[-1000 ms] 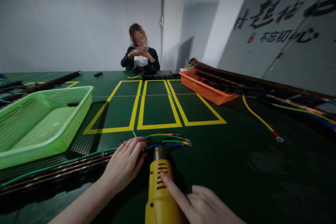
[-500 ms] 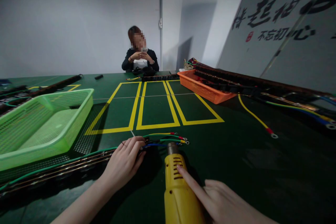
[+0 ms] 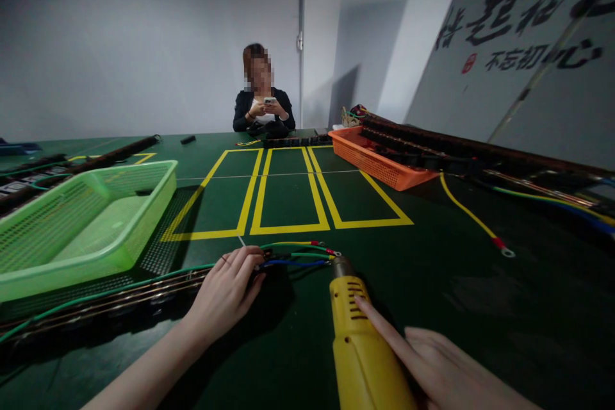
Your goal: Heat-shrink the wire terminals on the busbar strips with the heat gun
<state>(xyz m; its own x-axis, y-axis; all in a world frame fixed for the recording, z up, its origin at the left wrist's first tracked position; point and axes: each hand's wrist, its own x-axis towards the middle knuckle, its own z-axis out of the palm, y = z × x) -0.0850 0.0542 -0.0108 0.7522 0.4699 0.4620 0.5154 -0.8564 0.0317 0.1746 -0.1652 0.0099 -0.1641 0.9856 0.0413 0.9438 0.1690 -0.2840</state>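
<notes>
My right hand [image 3: 427, 359] grips a yellow heat gun [image 3: 358, 339], its index finger stretched along the vented housing. The metal nozzle points away from me, close to the ends of several green, yellow and blue wires [image 3: 298, 256] tipped with ring terminals. My left hand [image 3: 230, 288] is closed over the end of a long dark wiring harness [image 3: 139, 298] with copper-coloured strips, where those wires come out. A thin white tip sticks up past its fingers. The fingertips under the left hand are partly hidden, and so is the heat gun's handle.
A green basket [image 3: 144, 230] stands on the left of the green table [image 3: 461, 333]. At the back right, an orange basket [image 3: 379, 170] sits under more dark harnesses [image 3: 432, 147], with a yellow wire [image 3: 468, 211] hanging out. Across the table a person [image 3: 263, 99] holds a phone.
The heat gun has moved right, its nozzle now at the wires' terminal ends. My left hand stays on the harness. The person opposite has lowered the phone, and the view has shifted slightly.
</notes>
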